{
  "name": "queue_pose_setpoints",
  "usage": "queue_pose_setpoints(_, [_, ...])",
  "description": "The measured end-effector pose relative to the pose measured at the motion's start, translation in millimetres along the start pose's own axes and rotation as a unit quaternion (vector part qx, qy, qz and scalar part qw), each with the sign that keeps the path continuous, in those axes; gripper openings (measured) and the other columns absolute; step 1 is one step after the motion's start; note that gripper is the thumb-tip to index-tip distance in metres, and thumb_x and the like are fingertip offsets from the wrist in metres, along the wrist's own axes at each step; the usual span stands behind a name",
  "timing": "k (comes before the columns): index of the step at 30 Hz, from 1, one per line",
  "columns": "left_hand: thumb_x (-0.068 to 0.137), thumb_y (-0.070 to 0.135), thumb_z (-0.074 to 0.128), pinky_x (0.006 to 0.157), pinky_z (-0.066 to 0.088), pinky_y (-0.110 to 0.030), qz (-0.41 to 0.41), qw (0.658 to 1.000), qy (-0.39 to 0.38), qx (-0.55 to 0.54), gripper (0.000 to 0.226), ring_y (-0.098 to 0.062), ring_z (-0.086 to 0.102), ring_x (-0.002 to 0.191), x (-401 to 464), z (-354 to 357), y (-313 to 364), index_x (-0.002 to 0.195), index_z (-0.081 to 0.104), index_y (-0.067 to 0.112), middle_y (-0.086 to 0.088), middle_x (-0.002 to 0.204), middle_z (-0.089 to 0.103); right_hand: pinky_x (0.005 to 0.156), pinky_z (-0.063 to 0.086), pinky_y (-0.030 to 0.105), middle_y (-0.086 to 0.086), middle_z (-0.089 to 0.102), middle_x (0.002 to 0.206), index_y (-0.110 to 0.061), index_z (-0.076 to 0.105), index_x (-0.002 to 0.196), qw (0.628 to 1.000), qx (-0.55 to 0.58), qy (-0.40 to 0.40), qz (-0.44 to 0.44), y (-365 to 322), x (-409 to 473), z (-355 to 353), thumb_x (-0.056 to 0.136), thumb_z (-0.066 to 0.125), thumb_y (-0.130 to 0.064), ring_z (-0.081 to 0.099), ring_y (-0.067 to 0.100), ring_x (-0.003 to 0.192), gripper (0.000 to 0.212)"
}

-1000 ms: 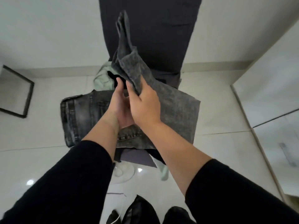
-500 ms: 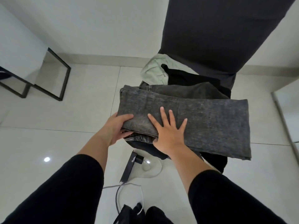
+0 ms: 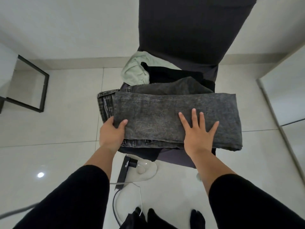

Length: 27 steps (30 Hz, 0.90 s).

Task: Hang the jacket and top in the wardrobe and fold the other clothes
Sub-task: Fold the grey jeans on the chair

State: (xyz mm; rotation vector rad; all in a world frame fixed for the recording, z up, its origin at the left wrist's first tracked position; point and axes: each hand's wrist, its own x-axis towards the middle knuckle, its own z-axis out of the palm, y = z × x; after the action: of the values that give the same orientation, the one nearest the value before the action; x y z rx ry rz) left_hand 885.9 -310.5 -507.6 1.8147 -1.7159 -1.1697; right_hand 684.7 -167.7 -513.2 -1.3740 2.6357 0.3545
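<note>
Folded dark grey washed jeans [image 3: 165, 116] lie across the seat of a dark chair [image 3: 181, 30]. My left hand [image 3: 112, 131] grips the left end of the top fold, thumb on top and fingers underneath. My right hand [image 3: 196, 131] lies flat on the jeans with fingers spread, pressing the fold down. Behind the jeans on the seat sit a pale green garment [image 3: 135, 71] and a black garment [image 3: 171, 73].
A black power strip [image 3: 125, 171] with cables lies on the white tiled floor under the chair's front. A black metal frame [image 3: 39, 86] stands at the left. A pale wardrobe panel [image 3: 287, 96] runs along the right. My feet show at the bottom.
The jeans leg that was held up has been folded over and laid flat. My right hand slid rightward along the fold, and my left hand stays gripping the left end.
</note>
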Motion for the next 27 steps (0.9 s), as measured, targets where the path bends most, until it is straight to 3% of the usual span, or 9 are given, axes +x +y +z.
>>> queue_pose_setpoints(4, [0.090,0.027,0.059,0.097,0.033,-0.044,-0.057,0.975,0.138,0.162,0.046,-0.032,0.050,0.118,-12,20,18,0.132,0.041,0.017,-0.009,0.130,0.054,0.110,-0.013,0.064,-0.001,-0.029,0.155,-0.046,-0.021,0.144,0.995,0.041,-0.054,-0.069,43,-2,-1,0.085,0.056,-0.039,-0.025,0.023,0.144,0.097])
queue_pose_setpoints(6, [0.082,0.010,0.059,0.101,0.025,-0.046,0.009,0.951,0.216,0.220,0.057,-0.032,0.034,0.127,-24,34,37,0.133,0.034,0.017,-0.011,0.139,0.037,0.110,-0.018,0.061,-0.005,-0.030,0.155,-0.047,-0.019,0.144,0.991,0.071,-0.086,-0.076,66,-5,1,0.084,0.050,-0.047,-0.028,0.021,0.143,0.091])
queue_pose_setpoints(11, [0.097,0.034,0.037,0.117,-0.001,-0.049,0.275,0.894,-0.002,0.354,0.061,-0.022,-0.006,0.147,-46,98,63,0.151,0.011,0.023,0.001,0.160,0.000,0.118,0.001,0.053,-0.006,-0.007,0.160,-0.037,-0.003,0.151,0.962,0.267,-0.014,0.052,109,-7,15,0.094,0.039,-0.027,-0.008,0.019,0.147,0.071])
queue_pose_setpoints(13, [0.101,0.043,0.016,0.117,-0.007,-0.052,0.286,0.849,-0.099,0.434,0.059,-0.021,-0.020,0.145,-51,124,58,0.152,-0.008,0.027,0.003,0.159,-0.018,0.117,0.017,0.049,0.002,0.015,0.158,-0.029,0.011,0.152,0.874,0.442,0.063,0.191,119,-4,24,0.096,0.041,-0.022,0.015,0.026,0.145,0.064])
queue_pose_setpoints(16, [0.099,0.046,0.002,0.115,-0.010,-0.054,0.254,0.834,-0.138,0.470,0.056,-0.022,-0.029,0.142,-47,143,48,0.147,-0.023,0.031,0.003,0.155,-0.029,0.098,0.046,0.043,0.001,0.043,0.139,-0.023,0.027,0.148,0.563,0.738,-0.003,0.373,130,0,34,0.092,0.056,-0.037,0.047,0.025,0.125,0.065])
queue_pose_setpoints(17, [0.099,0.047,0.002,0.115,-0.011,-0.053,0.254,0.836,-0.136,0.467,0.055,-0.021,-0.029,0.142,-44,144,47,0.146,-0.023,0.032,0.003,0.155,-0.030,0.084,0.052,0.036,0.001,0.051,0.130,-0.018,0.044,0.136,0.517,0.767,-0.038,0.377,135,0,35,0.089,0.061,-0.040,0.055,0.022,0.114,0.055])
queue_pose_setpoints(20, [0.099,0.049,0.003,0.115,-0.014,-0.052,0.243,0.834,-0.158,0.470,0.056,-0.021,-0.030,0.141,-41,141,48,0.147,-0.022,0.034,0.005,0.154,-0.031,0.070,0.052,0.026,0.004,0.067,0.111,-0.016,0.062,0.096,0.521,0.781,-0.065,0.337,151,-3,22,0.083,0.070,-0.036,0.065,0.017,0.094,0.025])
queue_pose_setpoints(23, [0.100,0.049,0.006,0.115,-0.015,-0.051,0.202,0.835,-0.201,0.471,0.056,-0.020,-0.032,0.140,-41,139,59,0.146,-0.022,0.035,0.006,0.152,-0.035,0.080,0.056,0.037,0.011,0.071,0.106,-0.009,0.060,0.111,0.518,0.807,-0.135,0.251,161,-3,-18,0.086,0.064,-0.031,0.069,0.026,0.095,0.033])
queue_pose_setpoints(27, [0.102,0.044,0.025,0.116,-0.007,-0.052,0.140,0.861,-0.295,0.390,0.058,-0.024,-0.022,0.144,-39,126,79,0.151,-0.006,0.035,0.004,0.157,-0.024,0.074,0.057,0.036,0.013,0.071,0.098,-0.005,0.059,0.111,0.545,0.796,-0.196,0.175,135,4,-94,0.089,0.055,-0.019,0.068,0.027,0.084,0.027])
